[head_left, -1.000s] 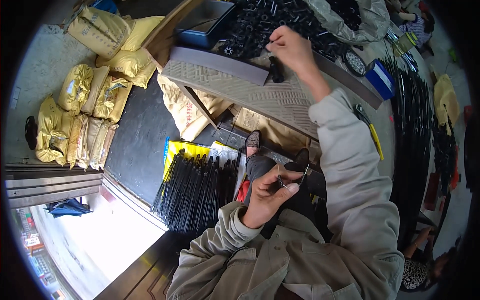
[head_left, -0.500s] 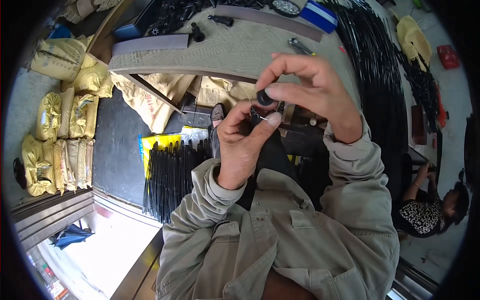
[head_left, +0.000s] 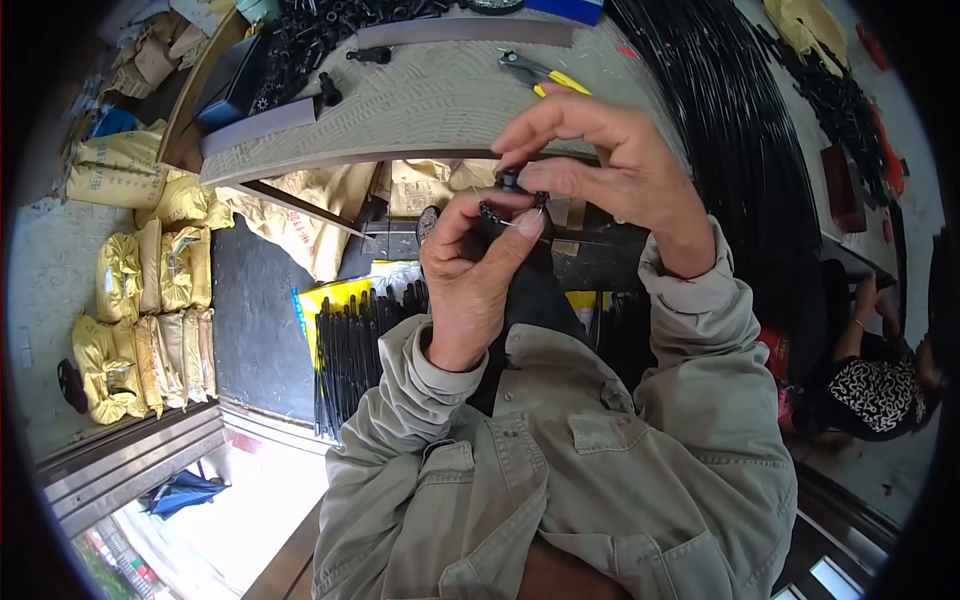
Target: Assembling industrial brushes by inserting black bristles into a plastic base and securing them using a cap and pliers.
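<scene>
My left hand (head_left: 468, 288) is closed in a pinch between thumb and forefinger, in front of the table's near edge. It grips a curved black piece (head_left: 489, 213) with a thin bright metal strip or wire; the exact kind is not clear. Just above, my right hand (head_left: 640, 165) pinches a small round black plastic fitting (head_left: 511, 182) between thumb and fingertips. The fitting sits right by the curved piece, and whether the two touch is hidden by the fingers.
Pliers with yellow handles (head_left: 515, 62) lie on the table (head_left: 430, 100). Loose black fittings (head_left: 329, 90) lie near a heap of similar parts (head_left: 300, 40). Long black rods (head_left: 730, 110) cover the right side. More rods (head_left: 345, 350) stand left of my legs. Yellow sacks (head_left: 180, 270) line the left wall.
The black fitting has tilted and now shows its side rather than its round end. Both hands still hold their pieces. My view has shifted, so the table items appear displaced.
</scene>
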The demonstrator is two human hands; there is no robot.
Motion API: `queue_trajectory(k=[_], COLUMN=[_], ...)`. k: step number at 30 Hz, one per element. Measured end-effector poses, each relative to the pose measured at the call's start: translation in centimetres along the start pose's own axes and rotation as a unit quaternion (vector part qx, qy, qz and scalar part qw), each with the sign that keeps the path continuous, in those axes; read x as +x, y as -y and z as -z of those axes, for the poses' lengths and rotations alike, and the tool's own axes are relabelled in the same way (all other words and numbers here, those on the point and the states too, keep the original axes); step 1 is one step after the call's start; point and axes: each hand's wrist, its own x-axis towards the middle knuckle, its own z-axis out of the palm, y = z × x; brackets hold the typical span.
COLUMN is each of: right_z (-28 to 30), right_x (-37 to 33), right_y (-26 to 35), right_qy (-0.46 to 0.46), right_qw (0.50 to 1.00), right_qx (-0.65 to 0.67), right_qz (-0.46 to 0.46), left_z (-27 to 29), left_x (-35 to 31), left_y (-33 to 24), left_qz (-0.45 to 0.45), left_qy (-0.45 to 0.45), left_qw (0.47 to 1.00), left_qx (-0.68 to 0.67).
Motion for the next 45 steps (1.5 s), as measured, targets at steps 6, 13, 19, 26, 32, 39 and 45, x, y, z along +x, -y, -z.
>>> queue_trajectory(k=[6,13,19,26,32,39,45], right_z=[-0.1,0.3,-0.3,-3.4,-4.6,-4.7,-4.8], right_x=[-0.4,-0.3,-0.3,-1.3,-2.0,-2.1,-2.6], right_y=[-0.4,-1.1,0.1,1.9,1.3,0.3,0.0], right_qy=[0.012,0.044,0.019,-0.106,-0.157,-0.184,-0.194], right_qw=[0.97,0.976,0.997,0.974,0.965,0.963,0.96], right_qx=[0.236,0.211,0.009,-0.189,-0.179,-0.145,-0.133], right_qz=[-0.065,-0.042,0.07,0.069,0.107,0.136,0.152], left_z=[-0.3,0.1,0.6,1.9,2.8,2.4,2.3], left_x=[-0.3,-0.3,-0.6,-0.8,-1.0,-0.8,-0.7], left_y=[0.0,0.2,-0.1,-0.5,0.0,0.0,-0.4], left_qz=[-0.003,-0.008,-0.004,0.013,0.013,-0.002,0.011], left_qy=[-0.004,0.002,-0.004,0.016,0.028,-0.003,0.005], left_qw=[1.0,1.0,1.0,0.997,0.995,0.996,0.997], left_qx=[0.025,0.027,0.005,-0.069,-0.092,-0.085,-0.08])
